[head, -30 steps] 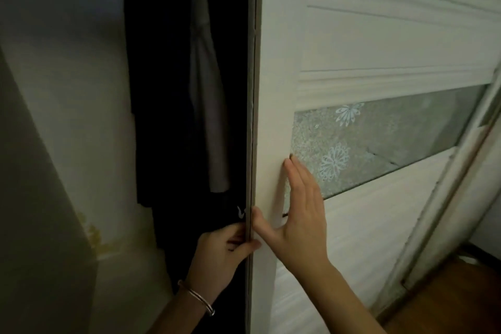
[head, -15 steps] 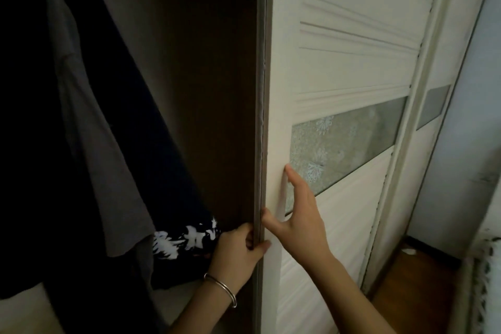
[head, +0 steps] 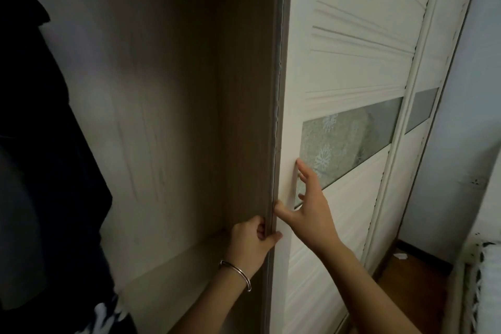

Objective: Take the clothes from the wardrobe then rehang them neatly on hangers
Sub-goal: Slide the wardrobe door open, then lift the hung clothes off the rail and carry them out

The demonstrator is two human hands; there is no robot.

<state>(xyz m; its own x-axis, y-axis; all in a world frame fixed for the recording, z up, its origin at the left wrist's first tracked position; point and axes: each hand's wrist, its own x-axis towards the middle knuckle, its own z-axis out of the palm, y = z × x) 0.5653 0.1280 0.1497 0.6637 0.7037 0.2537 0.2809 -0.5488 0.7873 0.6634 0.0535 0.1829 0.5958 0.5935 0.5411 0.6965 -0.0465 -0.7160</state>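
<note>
While the left hand (head: 252, 241) curls around the sliding door (head: 352, 68) edge and the right hand (head: 309, 209) presses spread on its front, the dark hanging clothes (head: 40, 144) lie far left, nearer the left hand, long axis vertical.

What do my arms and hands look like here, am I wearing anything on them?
Both forearms are bare, with no sleeves in view. The left hand has a thin, smooth silver-coloured bangle on its wrist. The right hand shows no bracelet or watch, and no rings or gloves are visible on either hand.
</note>
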